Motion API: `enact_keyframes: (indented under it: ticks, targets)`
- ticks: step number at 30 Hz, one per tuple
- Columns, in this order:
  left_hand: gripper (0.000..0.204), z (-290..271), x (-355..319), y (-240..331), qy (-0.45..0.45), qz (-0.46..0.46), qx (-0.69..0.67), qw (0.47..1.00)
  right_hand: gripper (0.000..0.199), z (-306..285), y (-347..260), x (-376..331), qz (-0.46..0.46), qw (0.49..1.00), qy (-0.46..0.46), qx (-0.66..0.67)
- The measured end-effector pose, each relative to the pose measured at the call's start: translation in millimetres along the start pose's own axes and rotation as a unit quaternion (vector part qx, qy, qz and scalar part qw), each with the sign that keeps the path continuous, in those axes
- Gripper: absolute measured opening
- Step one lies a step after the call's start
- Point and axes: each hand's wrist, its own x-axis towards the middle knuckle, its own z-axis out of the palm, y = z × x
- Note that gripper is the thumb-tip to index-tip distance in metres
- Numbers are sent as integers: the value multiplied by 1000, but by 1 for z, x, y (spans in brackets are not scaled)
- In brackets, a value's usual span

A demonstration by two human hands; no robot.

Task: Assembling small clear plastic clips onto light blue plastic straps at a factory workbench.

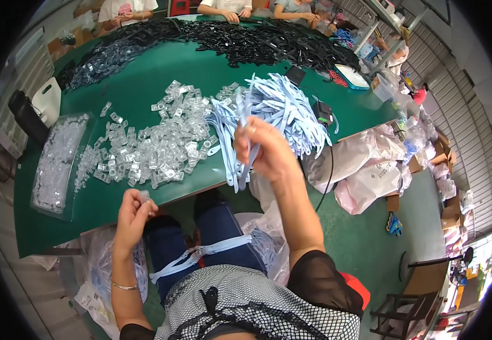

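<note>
From the head view, your right hand is raised over the green table's near edge, fingers clamped on a pale blue strap that hangs lengthwise down toward your lap. Your left hand sits lower and to the left, fingertips pinched on a small clear plastic clip. The strap lies right and above that clip, well apart.
</note>
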Motion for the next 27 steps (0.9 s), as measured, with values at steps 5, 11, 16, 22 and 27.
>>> enact_keyframes:
  ticks: [5, 11, 16, 22, 27]
  targets:
    - [16, 48, -23, 3, -32, -51, -217, 974, 14, 19, 61, -35, 137, 978, -33, 156]
    - [16, 72, -37, -1, -66, -153, -189, 968, 14, 26, 106, -68, 118, 984, -7, 131]
    - [11, 85, -49, 10, -94, -105, -125, 982, 15, 25, 108, -80, 152, 987, 5, 44]
    - [19, 102, -46, -3, -81, -38, -40, 995, 11, 24, 120, -85, 88, 988, 115, 57]
    - [14, 93, -52, -7, -83, -9, 112, 990, 12, 32, 120, -88, 73, 989, 124, 35]
